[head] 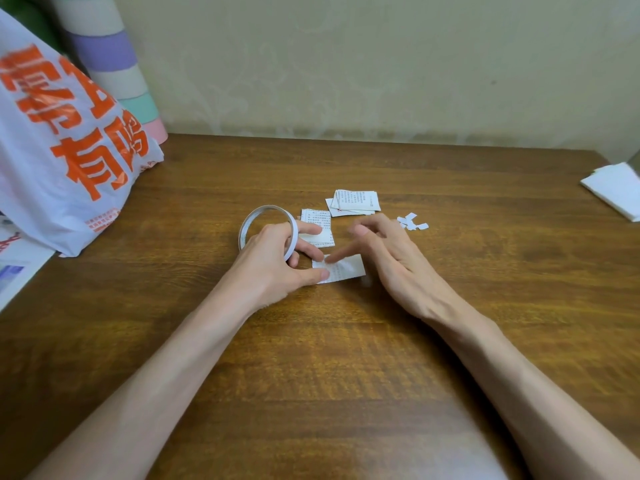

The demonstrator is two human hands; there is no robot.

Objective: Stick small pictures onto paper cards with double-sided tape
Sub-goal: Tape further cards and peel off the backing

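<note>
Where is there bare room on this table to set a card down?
Bare wood: between the paper scraps and the white paper at the right edge; behind the card stack to the wall. Crowded: round the tape roll, left hand and right hand, and by the plastic bag.

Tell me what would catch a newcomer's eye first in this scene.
Two bare hands meet at the middle of the wooden table: the left hand holds a thin ring of tape while the right hand presses a finger on a small paper card. At far left, a big white bag with bold orange characters looms.
</note>
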